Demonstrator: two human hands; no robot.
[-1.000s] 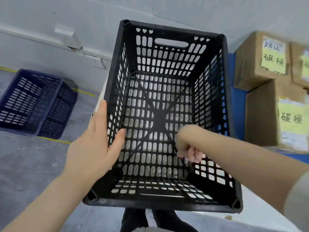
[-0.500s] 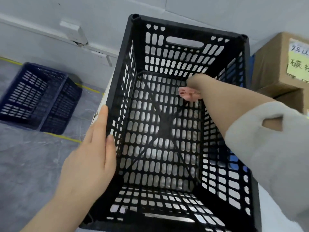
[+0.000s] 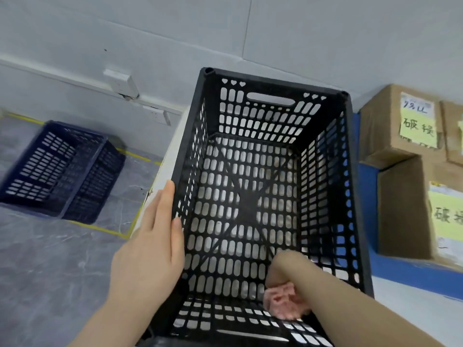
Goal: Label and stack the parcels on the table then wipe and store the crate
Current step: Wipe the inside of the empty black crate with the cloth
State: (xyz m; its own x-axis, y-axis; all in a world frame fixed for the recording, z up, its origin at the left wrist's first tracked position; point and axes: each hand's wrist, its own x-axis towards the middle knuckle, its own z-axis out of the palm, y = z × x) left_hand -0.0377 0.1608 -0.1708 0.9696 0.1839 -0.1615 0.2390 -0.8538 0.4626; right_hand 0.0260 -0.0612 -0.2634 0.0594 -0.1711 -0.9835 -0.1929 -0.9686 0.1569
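Note:
A black slotted plastic crate (image 3: 275, 81) stands on the table's left end, its open top facing me. My left hand (image 3: 152, 249) lies flat against the outside of the crate's left wall, fingers on the rim. My right hand (image 3: 285, 274) is inside the crate, low at the near right corner, closed on a pink cloth (image 3: 280, 303) pressed to the near wall. Brown cardboard parcels with yellow labels (image 3: 398, 126) are stacked at the right; a lower parcel (image 3: 406, 211) stands nearer.
A dark blue crate (image 3: 62, 169) lies on the grey floor at left, inside yellow floor tape. The grey wall with a white cable duct (image 3: 120, 82) runs behind. A blue mat (image 3: 406, 274) lies under the parcels on the white table.
My right hand has swept with the cloth from the crate's far wall back down to the near right corner. The left hand has stayed on the left wall.

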